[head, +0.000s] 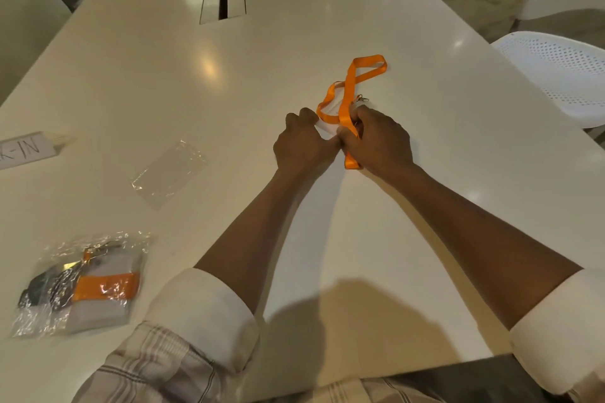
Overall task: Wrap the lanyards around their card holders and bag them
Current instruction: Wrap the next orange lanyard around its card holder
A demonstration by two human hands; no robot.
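1. My left hand [302,144] is clenched on the clear card holder [324,126], mid-desk [262,75].
2. My right hand [376,141] pinches the orange lanyard [348,95] across it.
3. A filled bag [82,285] lies by the desk's left edge.

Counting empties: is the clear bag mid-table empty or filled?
Empty: the bag lies flat and the table shows through it.

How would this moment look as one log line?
step: wrapping | both hands on orange lanyard | empty bag waits | filled bag near left
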